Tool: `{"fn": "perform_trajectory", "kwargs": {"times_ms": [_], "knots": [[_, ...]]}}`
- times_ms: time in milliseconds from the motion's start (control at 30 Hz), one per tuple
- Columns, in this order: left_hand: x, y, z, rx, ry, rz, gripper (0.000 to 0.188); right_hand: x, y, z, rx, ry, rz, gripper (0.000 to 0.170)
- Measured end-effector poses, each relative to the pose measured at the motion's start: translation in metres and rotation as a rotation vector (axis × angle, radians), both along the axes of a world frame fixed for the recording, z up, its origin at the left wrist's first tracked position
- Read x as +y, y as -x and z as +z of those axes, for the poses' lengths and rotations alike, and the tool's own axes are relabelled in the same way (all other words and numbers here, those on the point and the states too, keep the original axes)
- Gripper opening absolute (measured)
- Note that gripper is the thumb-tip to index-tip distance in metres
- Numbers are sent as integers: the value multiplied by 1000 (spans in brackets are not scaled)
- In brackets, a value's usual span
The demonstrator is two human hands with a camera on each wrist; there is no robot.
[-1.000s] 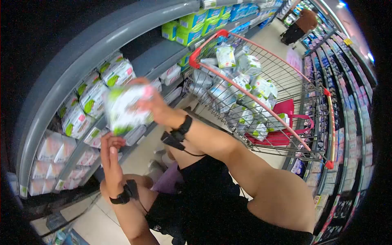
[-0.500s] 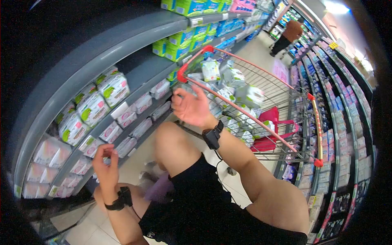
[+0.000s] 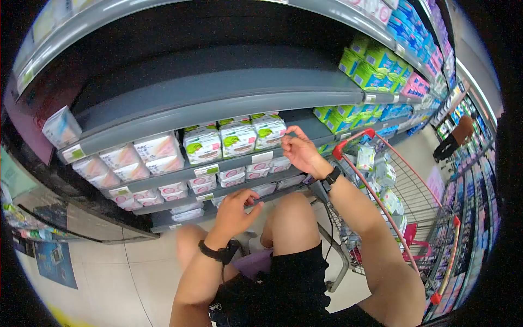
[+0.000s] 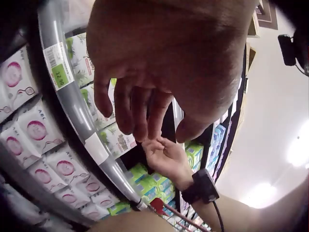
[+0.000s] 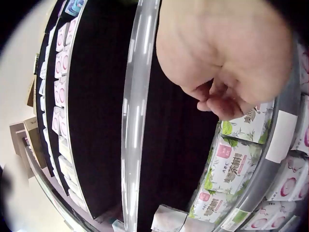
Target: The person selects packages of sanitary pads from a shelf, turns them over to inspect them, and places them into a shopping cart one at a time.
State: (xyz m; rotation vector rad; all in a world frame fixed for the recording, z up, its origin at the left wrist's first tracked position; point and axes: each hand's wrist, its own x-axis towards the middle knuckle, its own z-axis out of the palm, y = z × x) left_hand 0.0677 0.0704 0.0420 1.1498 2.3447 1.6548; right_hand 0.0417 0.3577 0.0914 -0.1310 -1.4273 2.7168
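In the head view, white packs with green leaves stand in a row on a shelf. The right hand is at the right end of that row, fingers curled and nothing visible in them; whether it touches the end pack is unclear. The right wrist view shows the same hand beside the leaf-print packs. Lower and to the left, the left hand hangs in front of the lower shelf with loosely bent fingers, empty. In the left wrist view, the left hand has its fingers hanging down, apart from any pack.
A cart holding several packs and a red bag stands at the right. Pink-and-white packs fill the shelf's left part, green packs its far right. A person stands down the aisle.
The white pack held a second ago has left the right hand. The view has swung left toward the shelf, and the right hand has moved from near the cart to the leaf-print packs.
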Motion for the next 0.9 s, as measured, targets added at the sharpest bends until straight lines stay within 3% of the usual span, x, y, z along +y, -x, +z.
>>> {"fn": "perform_trajectory", "kwargs": {"times_ms": [100,133,233,267,367,400,500,600,800,900], "knots": [[-13,5,3,5,0,13,24,15,18,-22,32,33,82,15],[-15,6,4,6,1,23,24,16,24,-27,8,-201,-7,10],[-21,9,3,-30,-18,8,24,-7,32,-29,433,-1395,-602,24],[-21,10,0,-45,-24,6,24,-9,30,-22,379,-1575,-580,44],[-25,6,4,-31,17,-3,23,-39,28,-13,218,-1905,-575,54],[-25,6,3,-11,11,-27,23,-40,31,-12,171,-1947,-441,63],[-26,5,-2,32,18,-91,23,-47,37,-14,90,-2077,-470,64],[-28,0,-1,15,51,-122,29,-46,43,-21,-25,-1948,-477,64],[-34,0,5,-29,71,-154,34,-27,62,-45,193,-1808,-551,55],[-35,1,2,-18,86,-153,34,-28,60,-48,201,-1812,-615,59]]}}
